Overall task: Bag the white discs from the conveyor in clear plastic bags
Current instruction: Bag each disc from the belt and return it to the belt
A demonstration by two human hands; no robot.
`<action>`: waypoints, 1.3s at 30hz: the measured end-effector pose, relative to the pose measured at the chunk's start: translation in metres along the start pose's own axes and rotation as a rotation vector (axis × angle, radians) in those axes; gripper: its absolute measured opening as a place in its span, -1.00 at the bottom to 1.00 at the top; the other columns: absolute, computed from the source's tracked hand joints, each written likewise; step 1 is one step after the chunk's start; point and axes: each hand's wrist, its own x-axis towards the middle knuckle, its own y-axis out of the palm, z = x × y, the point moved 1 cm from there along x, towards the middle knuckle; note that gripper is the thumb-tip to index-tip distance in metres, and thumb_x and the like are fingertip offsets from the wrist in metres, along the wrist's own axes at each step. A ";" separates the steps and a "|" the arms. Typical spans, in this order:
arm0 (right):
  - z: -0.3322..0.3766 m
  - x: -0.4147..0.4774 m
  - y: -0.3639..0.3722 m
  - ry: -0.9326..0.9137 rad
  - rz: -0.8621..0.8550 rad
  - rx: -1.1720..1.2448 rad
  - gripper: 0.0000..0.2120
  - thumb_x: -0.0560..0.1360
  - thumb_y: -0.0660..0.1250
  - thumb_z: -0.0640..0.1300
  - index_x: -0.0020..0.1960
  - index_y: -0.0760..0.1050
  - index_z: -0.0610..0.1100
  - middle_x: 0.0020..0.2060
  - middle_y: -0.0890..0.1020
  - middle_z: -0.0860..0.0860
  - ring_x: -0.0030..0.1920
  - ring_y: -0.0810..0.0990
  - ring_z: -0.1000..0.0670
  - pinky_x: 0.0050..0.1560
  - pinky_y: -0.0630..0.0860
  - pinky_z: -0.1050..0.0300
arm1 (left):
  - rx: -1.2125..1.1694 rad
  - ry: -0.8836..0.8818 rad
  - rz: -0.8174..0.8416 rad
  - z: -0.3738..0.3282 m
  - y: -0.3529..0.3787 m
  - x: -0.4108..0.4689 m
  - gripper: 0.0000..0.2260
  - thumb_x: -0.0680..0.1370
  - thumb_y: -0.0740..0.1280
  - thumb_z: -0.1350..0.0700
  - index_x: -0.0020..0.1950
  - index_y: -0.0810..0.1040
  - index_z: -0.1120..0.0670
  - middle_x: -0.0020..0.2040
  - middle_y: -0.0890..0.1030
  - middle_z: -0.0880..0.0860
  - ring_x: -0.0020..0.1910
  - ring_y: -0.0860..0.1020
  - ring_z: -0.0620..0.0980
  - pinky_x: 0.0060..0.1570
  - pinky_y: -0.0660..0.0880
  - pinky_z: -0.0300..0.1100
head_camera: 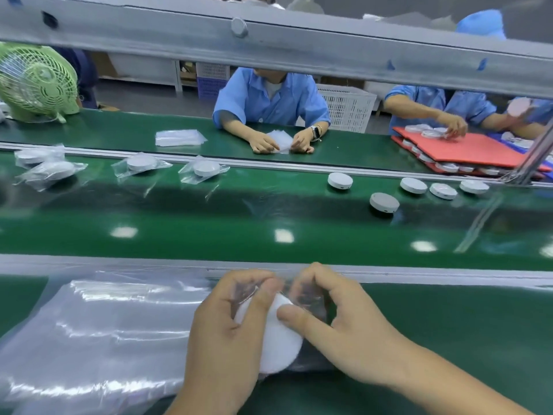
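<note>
Free path: near strip of the belt (209, 235), bare along its length. Far edge blocked by bagged discs (140, 164) at left and loose discs (384, 202) at right. Grey beam (299, 46) crosses overhead. Slanted post (535, 154) stands far right. Near counter (449, 310): bag pile (104, 324) covers left, right side bare.

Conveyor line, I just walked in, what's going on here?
A person's left hand and right hand hold a white disc at the near edge, working a clear bag around it. A stack of empty bags lies to their left. On the belt, bagged discs sit at left and bare discs at right. A worker opposite handles another bag.
</note>
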 end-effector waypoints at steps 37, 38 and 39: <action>-0.186 0.163 -0.130 0.601 0.025 -1.064 -0.65 0.65 0.10 0.25 0.33 0.52 0.27 0.63 0.15 -0.10 0.59 0.18 -0.22 0.44 0.30 -0.23 | 0.993 0.567 0.567 0.036 -0.016 0.032 -0.78 0.16 0.68 -0.16 -0.30 0.70 -0.26 -0.24 0.62 -0.37 -0.27 0.61 -0.23 -0.29 0.57 -0.32; -0.185 0.167 -0.125 0.630 0.116 -1.077 -0.59 0.65 0.04 0.31 0.39 0.48 0.31 0.67 -0.01 -0.06 0.64 0.02 -0.19 0.51 0.18 -0.26 | 0.976 0.538 0.542 0.032 -0.015 0.032 -0.79 0.18 0.68 -0.15 -0.29 0.70 -0.25 -0.23 0.62 -0.37 -0.26 0.61 -0.24 -0.30 0.59 -0.28; -0.184 0.170 -0.120 0.661 0.175 -1.085 -0.52 0.64 -0.03 0.36 0.45 0.42 0.33 0.68 -0.11 -0.03 0.66 -0.11 -0.17 0.55 0.08 -0.28 | 0.966 0.526 0.503 0.028 -0.015 0.034 -0.84 0.26 0.64 -0.14 -0.26 0.70 -0.24 -0.21 0.63 -0.37 -0.23 0.61 -0.25 -0.29 0.60 -0.25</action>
